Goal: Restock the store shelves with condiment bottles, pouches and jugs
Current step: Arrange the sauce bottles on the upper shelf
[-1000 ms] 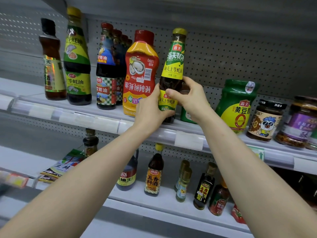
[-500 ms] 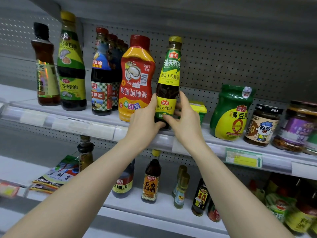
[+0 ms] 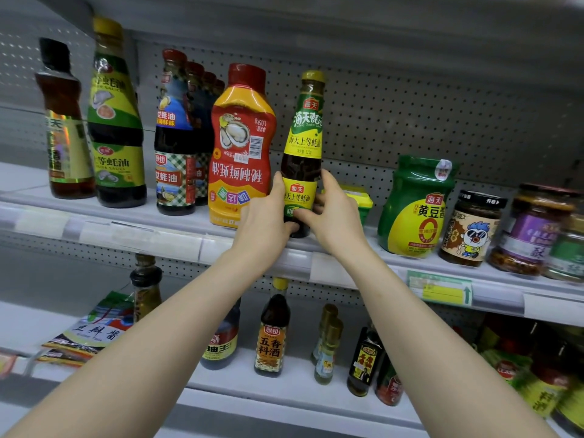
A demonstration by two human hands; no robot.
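Observation:
A tall dark oyster sauce bottle point(image 3: 303, 147) with a green and yellow label and a yellow cap stands upright on the upper shelf point(image 3: 177, 221). My left hand point(image 3: 264, 221) grips its lower left side, thumb up along the glass. My right hand point(image 3: 335, 216) grips its lower right side, fingers curled round the base. Just left of it stands a red and orange squeeze bottle point(image 3: 241, 143), label upside down, cap on top.
Further left on the upper shelf stand several dark sauce bottles point(image 3: 175, 137). A yellow-lidded tub point(image 3: 360, 197) sits behind my right hand; a green bean paste jar point(image 3: 414, 207) and small jars point(image 3: 471, 229) stand to the right. The lower shelf point(image 3: 294, 387) holds bottles and a pouch point(image 3: 94, 330).
The oyster sauce bottle has been set from a slight tilt to upright on the shelf. Both hands slid lower on it and stay around its base. The camera moved closer.

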